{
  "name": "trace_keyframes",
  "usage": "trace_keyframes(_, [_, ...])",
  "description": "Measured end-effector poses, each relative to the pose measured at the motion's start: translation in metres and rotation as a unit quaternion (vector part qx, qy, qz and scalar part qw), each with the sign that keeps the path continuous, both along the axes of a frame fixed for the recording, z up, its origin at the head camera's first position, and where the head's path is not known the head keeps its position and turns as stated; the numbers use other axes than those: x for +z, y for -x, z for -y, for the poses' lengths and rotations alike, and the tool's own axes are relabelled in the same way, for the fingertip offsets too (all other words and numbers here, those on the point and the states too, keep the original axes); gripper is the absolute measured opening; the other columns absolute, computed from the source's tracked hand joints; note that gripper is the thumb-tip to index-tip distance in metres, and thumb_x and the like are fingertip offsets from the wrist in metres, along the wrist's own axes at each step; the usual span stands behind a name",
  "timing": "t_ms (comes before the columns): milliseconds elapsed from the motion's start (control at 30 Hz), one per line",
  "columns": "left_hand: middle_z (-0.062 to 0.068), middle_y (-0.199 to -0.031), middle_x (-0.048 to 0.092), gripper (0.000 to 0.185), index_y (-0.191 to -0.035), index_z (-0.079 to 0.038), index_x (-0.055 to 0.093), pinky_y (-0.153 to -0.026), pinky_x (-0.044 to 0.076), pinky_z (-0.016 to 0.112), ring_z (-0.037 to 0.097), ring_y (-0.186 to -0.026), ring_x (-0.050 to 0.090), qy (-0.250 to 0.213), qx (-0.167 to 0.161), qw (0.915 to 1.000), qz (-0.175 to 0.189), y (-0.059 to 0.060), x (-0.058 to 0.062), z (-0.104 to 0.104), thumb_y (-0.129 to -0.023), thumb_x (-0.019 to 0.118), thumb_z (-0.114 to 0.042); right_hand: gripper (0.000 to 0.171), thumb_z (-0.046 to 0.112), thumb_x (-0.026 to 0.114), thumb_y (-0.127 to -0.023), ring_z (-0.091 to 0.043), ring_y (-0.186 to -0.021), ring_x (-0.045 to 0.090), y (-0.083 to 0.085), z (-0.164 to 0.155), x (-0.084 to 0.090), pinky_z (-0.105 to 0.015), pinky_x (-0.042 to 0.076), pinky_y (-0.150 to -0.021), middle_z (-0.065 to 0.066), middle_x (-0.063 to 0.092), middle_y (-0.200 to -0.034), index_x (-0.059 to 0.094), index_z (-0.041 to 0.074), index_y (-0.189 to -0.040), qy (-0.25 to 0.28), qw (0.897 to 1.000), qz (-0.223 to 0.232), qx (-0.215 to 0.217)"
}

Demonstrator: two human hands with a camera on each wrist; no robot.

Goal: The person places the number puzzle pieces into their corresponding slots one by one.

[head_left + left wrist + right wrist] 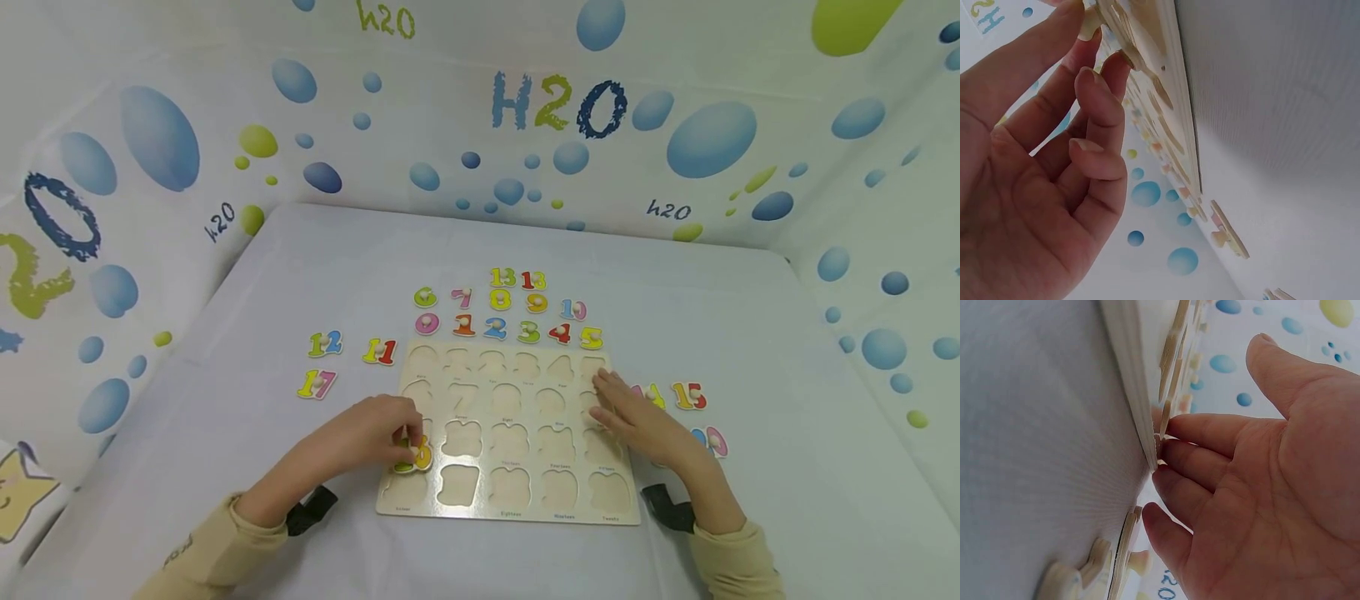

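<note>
A pale wooden number puzzle board [483, 508] with several cut-out recesses lies on the white-covered table. The left hand [378, 429] pinches the knob of a number puzzle piece [422, 454] with green and orange digits. That piece overlaps the lower left recesses of the board in the head view, and its first digit is partly hidden by the fingers. In the left wrist view, thumb and fingertips meet at the piece's knob [1090, 24]. The right hand [637, 421] has its fingers extended over the board's right edge, fingertips right at the rim in the right wrist view.
Above the board stand rows of knobbed number pieces, among them a pink 0 [427, 323] and a yellow 5 [591, 337]. Pieces 12 [326, 343], 11 [380, 351] and 17 [317, 384] lie left. To the right lies 15 [690, 396]; the right hand and forearm partly cover neighbouring pieces.
</note>
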State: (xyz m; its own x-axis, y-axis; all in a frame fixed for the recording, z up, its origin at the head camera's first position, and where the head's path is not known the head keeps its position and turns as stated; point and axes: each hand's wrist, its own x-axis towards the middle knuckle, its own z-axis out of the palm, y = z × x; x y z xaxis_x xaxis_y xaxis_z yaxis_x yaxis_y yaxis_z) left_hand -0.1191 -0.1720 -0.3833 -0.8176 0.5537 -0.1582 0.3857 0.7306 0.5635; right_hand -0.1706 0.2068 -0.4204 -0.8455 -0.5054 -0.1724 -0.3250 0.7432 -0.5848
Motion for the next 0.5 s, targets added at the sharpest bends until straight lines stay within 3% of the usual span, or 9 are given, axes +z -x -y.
trace_keyframes(300, [-0.009,-0.067,0.045,0.018,-0.07,-0.013,0.061,-0.058,0.04,0.024,0.008,-0.064,0.043,-0.005,-0.033,0.9994,-0.004,-0.0058,-0.0074,0.0032,-0.073,0.076,-0.004,0.067,0.039,0.047,-0.098,-0.036,-0.138,0.011,0.0004,0.0,-0.0003,-0.055,0.01,-0.107,-0.021,0.019,-0.15,0.027,-0.007,-0.143,0.0,1.0,-0.002,0.005])
trace_keyframes(500, [-0.013,-0.062,0.047,0.019,-0.071,-0.013,0.059,-0.055,0.042,0.023,0.004,-0.059,0.044,-0.038,-0.046,0.9979,0.023,-0.0079,-0.0071,0.005,-0.075,0.074,-0.003,0.069,0.041,0.046,-0.098,-0.035,-0.138,0.011,0.0005,-0.0002,-0.0001,-0.055,0.01,-0.107,-0.021,0.019,-0.151,0.026,-0.006,-0.144,-0.003,1.0,0.0,0.003])
